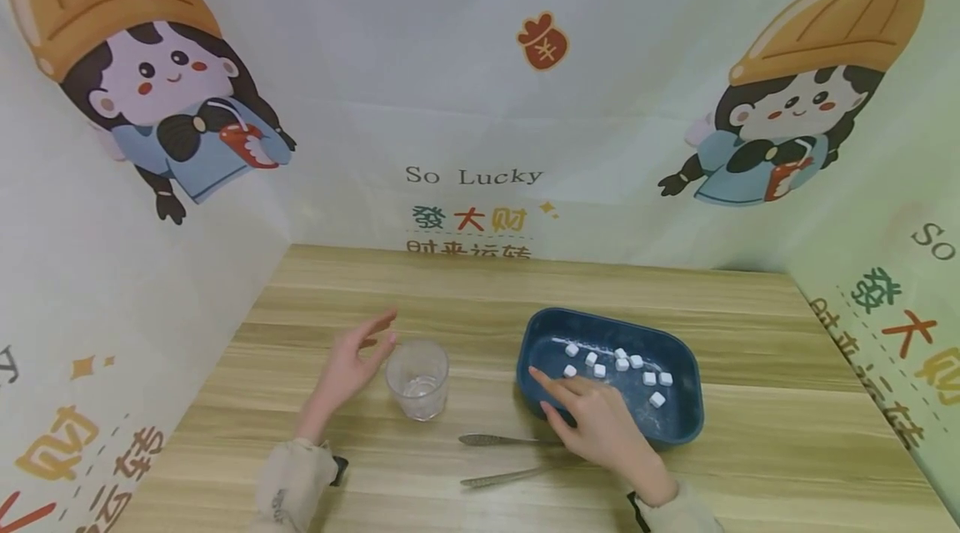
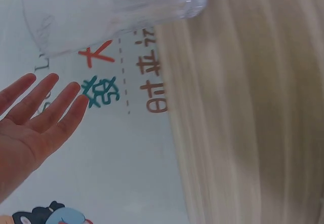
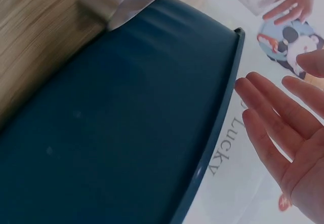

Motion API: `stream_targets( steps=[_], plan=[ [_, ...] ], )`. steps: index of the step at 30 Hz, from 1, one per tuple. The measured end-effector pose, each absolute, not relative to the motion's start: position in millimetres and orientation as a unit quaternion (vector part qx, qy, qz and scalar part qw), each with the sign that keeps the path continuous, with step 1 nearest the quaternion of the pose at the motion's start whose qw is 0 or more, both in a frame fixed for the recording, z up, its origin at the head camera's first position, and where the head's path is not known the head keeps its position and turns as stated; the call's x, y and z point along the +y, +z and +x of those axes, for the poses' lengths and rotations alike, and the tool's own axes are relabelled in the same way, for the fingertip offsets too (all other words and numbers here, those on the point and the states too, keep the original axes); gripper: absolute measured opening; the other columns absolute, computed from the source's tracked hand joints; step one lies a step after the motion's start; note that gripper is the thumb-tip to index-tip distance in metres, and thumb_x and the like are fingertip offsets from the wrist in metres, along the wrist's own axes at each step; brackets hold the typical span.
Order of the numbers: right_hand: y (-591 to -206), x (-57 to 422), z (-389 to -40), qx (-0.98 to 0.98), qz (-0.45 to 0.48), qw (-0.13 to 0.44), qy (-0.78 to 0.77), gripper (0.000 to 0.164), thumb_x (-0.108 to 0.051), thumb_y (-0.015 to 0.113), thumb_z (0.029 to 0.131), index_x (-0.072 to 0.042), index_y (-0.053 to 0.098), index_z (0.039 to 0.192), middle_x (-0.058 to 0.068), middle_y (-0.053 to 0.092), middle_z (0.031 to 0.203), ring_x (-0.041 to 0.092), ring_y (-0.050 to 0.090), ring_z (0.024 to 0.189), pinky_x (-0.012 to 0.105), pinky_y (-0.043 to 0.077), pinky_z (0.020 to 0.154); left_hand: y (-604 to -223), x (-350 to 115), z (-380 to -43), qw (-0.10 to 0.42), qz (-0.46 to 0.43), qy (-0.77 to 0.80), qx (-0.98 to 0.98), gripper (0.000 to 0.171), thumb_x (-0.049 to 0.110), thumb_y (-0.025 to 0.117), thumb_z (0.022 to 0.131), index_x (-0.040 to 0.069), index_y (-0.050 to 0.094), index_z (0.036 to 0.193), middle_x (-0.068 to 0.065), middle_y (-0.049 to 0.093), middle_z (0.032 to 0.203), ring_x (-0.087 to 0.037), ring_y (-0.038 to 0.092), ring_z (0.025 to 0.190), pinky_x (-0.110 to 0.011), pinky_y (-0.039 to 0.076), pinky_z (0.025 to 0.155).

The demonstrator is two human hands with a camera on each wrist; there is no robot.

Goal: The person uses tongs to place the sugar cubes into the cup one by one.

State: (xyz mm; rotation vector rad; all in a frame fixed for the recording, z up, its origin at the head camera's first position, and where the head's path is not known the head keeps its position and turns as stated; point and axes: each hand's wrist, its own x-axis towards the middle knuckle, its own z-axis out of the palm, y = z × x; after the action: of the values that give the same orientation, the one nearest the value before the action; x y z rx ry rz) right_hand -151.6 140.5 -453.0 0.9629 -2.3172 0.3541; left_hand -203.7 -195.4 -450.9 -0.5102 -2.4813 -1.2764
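Note:
In the head view, my left hand (image 1: 351, 368) is beside a clear drinking glass (image 1: 417, 383), fingers extended and loosely spread near its rim. The glass stands upright, also seen across the top of the left wrist view. Over the near side of a dark blue rectangular basin (image 1: 678, 349) is my right hand (image 1: 596, 420), its fingers relaxed and nothing gripped. Several small white cubes (image 1: 599, 370) lie scattered on the basin's floor. Metal tongs (image 1: 498, 439) rest on the table in front, their two arms pointing left; my right hand covers their other end in the head view.
A wood-grain table (image 1: 360, 299) carries everything. Printed cloth walls (image 1: 345, 99) with cartoon figures and lettering enclose its back and both sides. The glass stands left of the basin, and the tongs lie nearer to me.

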Motion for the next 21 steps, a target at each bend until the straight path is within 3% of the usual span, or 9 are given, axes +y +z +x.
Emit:
stream_targets(
  steps=[6,10,21],
  plan=[
    [-456.4,146.0,-151.9,-0.856,0.410,0.290,0.120,0.043,-0.019,0.067,0.073,-0.014,0.062,0.115,-0.006,0.066,0.074,0.005,0.056,0.058,0.019,0.047,0.052,-459.2,-196.9,-201.7,0.148,-0.196,-0.418,-0.875,0.039,0.009,0.060,0.084,-0.002,0.052,0.120,-0.022,0.056,0.119,-0.037,0.055,0.106,-0.048,0.050,0.083],
    [-459.4,145.9,-150.0,-0.854,0.431,0.269,0.107,0.044,-0.019,0.068,0.073,-0.016,0.060,0.116,-0.006,0.069,0.085,0.006,0.060,0.065,0.020,0.049,0.055,-459.5,-196.8,-199.0,0.141,-0.199,-0.413,-0.877,0.040,0.008,0.060,0.083,-0.004,0.051,0.119,-0.022,0.056,0.118,-0.037,0.056,0.104,-0.048,0.050,0.081],
    [-460.7,141.9,-149.0,-0.847,0.452,0.262,0.096,0.045,-0.021,0.068,0.073,-0.015,0.060,0.117,-0.004,0.069,0.093,0.009,0.062,0.079,0.025,0.052,0.067,-459.8,-191.2,-192.5,0.105,-0.229,-0.409,-0.877,0.044,0.011,0.059,0.085,-0.001,0.046,0.125,-0.019,0.053,0.125,-0.034,0.054,0.109,-0.046,0.050,0.082]
  ],
)
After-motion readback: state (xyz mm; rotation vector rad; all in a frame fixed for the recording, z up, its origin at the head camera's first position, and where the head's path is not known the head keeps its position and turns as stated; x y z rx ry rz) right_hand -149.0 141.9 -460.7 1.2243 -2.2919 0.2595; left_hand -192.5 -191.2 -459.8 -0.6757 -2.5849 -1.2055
